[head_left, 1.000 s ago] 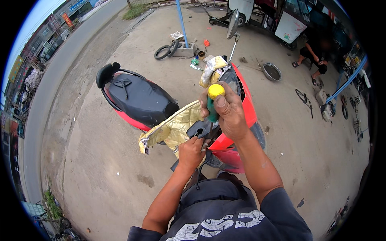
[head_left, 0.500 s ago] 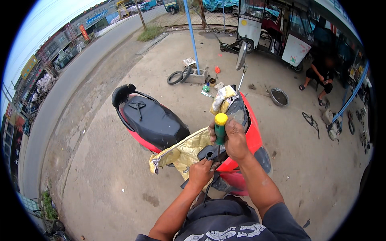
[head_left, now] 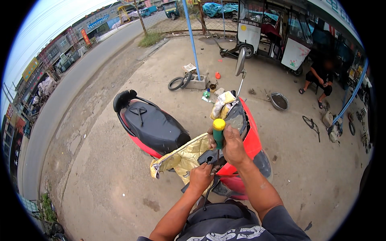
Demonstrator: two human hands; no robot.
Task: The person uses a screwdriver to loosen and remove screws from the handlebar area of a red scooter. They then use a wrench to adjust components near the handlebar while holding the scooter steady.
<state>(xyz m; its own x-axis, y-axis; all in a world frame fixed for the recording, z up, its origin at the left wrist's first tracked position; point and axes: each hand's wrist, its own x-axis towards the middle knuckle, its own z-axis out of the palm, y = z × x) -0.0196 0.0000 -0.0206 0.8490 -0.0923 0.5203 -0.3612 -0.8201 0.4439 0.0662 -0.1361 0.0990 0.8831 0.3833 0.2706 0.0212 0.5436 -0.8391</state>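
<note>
A red scooter [head_left: 251, 142] with a black seat [head_left: 155, 124] stands in front of me on concrete. My right hand [head_left: 231, 144] grips a screwdriver with a green handle and yellow cap [head_left: 218, 131], held upright with its tip down on the black handlebar housing [head_left: 209, 157]. My left hand [head_left: 200, 176] holds the handlebar grip just below that housing. A yellow quilted cover [head_left: 183, 158] hangs over the scooter's middle. A pale cloth [head_left: 222, 103] is bundled at the front near the mirror stem.
A round mirror [head_left: 240, 62] rises from the handlebar. A blue pole [head_left: 191, 38] with a concrete base and a tyre [head_left: 178, 83] stands beyond. A seated person [head_left: 319, 78] is at the far right, near a metal bowl [head_left: 278, 101] and scattered parts. A road runs along the left.
The view has tilted and shifted slightly. Both hands stay on the handlebar housing, the right still holding the screwdriver upright in about the same place.
</note>
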